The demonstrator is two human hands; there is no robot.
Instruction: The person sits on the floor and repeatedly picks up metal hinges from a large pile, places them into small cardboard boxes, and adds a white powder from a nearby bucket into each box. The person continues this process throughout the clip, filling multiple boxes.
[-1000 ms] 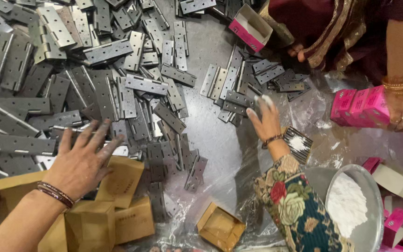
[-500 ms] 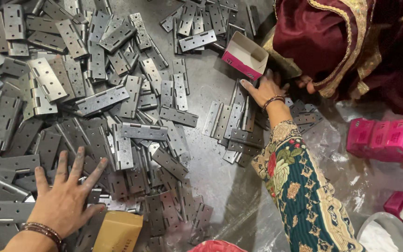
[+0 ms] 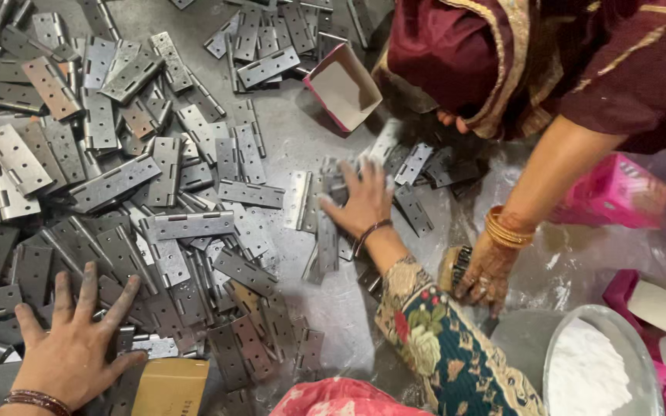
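Grey, dusty floor (image 3: 302,139) is carrying everything: a wide heap of flat steel hinges (image 3: 117,185) is spreading across the left and middle, with a smaller loose cluster (image 3: 325,223) lying apart to the right of it. At the upper right a co-worker in a maroon garment (image 3: 533,54) is leaning in, one bangled hand (image 3: 483,273) closing around a small dark-and-tan object near the metal bowl of white powder (image 3: 591,370). An open pink-edged carton (image 3: 344,88) is lying tilted just above the small cluster, and a brown cardboard box (image 3: 169,385) is sitting at the bottom edge, just beside the left hand.

The left hand (image 3: 71,347) is resting open, fingers spread, flat on the hinges at the heap's lower left, gripping nothing. The right hand (image 3: 360,200), on the flower-patterned sleeve, is also lying open, palm down, fingers pressing on the small cluster of hinges without closing on any.

Gathering well here, I judge, means raking with flat fingers so the leaves are sliding together and stacking parallel, keeping fingertips off the sharp stamped edges, and closing the grip only once several are lying aligned rather than crossed.
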